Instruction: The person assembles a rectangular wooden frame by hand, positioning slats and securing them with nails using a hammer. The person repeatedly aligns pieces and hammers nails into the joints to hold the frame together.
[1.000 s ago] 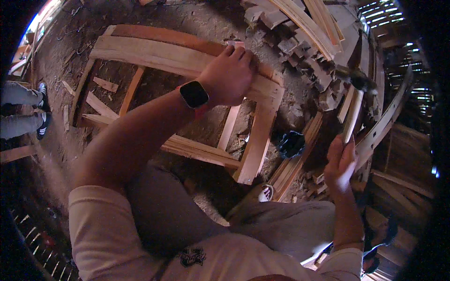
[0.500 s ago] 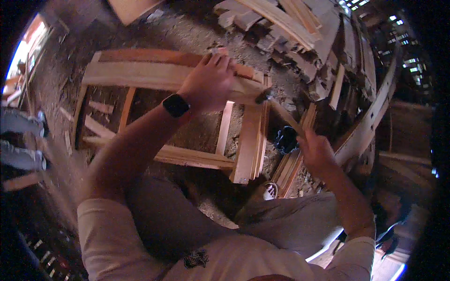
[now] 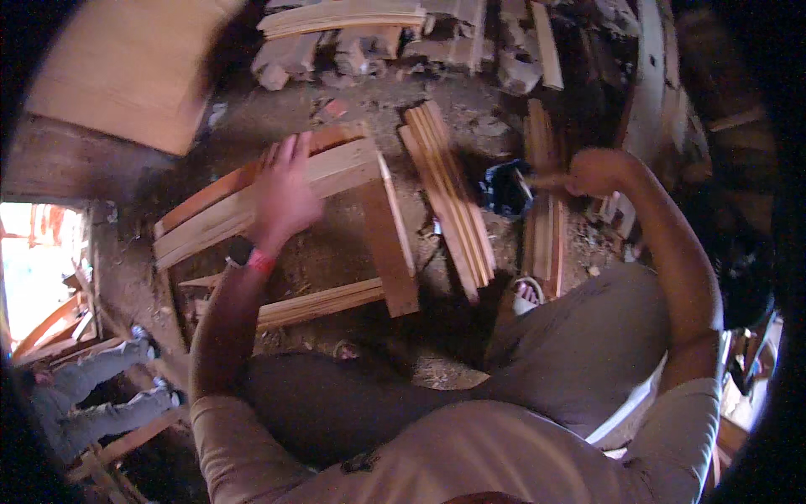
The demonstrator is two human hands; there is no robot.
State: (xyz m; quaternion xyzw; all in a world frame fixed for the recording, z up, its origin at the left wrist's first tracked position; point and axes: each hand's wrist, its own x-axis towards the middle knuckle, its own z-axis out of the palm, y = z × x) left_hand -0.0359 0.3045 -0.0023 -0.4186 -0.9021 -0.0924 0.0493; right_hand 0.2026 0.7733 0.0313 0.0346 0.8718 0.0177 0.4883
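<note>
A wooden frame point(image 3: 393, 244) of rails and crosspieces stands in front of me, tilted with its left end lower in view. My left hand point(image 3: 290, 197), a little blurred, grips its far rail point(image 3: 344, 168) with the fingers over the top edge. Out to the right, my right hand point(image 3: 598, 172) is closed round the handle of a hammer point(image 3: 550, 181). The hammer's head end is over or beside a dark blue plastic bag point(image 3: 506, 189) on the ground; blur and the dark bag make it hard to tell which.
Long wooden slats point(image 3: 449, 202) lie right of the frame, and more slats point(image 3: 544, 227) lie past the bag. Rough timber point(image 3: 361, 50) is piled at the far side. A broad board point(image 3: 134, 67) is at upper left. Another person's legs point(image 3: 109, 370) show at lower left.
My right hand has drawn the hammer away from the frame's corner, rightward toward the bag. My left hand stays on the far rail, and the frame sits at a different angle as the view has shifted.
</note>
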